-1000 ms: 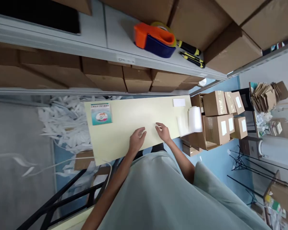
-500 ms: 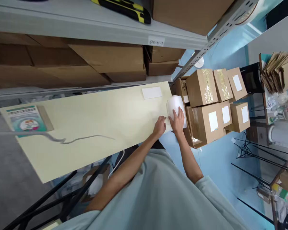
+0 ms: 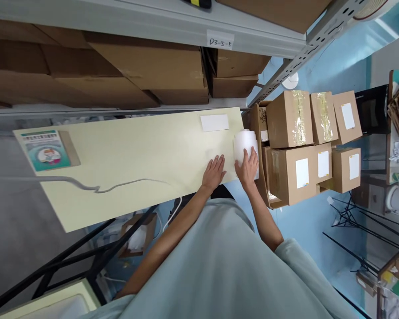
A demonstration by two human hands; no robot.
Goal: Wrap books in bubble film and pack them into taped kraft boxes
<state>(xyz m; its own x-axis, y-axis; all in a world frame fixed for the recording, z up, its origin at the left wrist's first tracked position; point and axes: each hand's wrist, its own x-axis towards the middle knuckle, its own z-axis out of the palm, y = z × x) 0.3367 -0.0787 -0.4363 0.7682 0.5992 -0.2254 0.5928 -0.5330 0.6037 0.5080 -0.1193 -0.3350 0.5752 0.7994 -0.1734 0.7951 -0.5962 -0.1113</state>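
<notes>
My left hand (image 3: 214, 172) lies palm down on the cream tabletop (image 3: 146, 150), fingers stretched out and holding nothing. To its right, a white roll (image 3: 245, 141) lies at the table's right end. My right hand (image 3: 248, 167) rests over the near part of this roll with its fingers spread, the thumb toward the roll's left side. What the roll is made of cannot be made out. Beyond my left hand, near the back edge, lies a blank white rectangular card or label (image 3: 214, 122).
A booklet with a green cover (image 3: 46, 150) lies at the table's left end, and a grey cable (image 3: 73, 180) appears across that side. Shelving with cardboard boxes (image 3: 173, 66) borders the back. Taped cartons (image 3: 297, 173) stand close to the right end. A black metal frame (image 3: 99, 259) is below left.
My left hand has moved slightly left from beside the roll and flattened out from bent fingers. My right hand stays on the roll. The view has shifted a little.
</notes>
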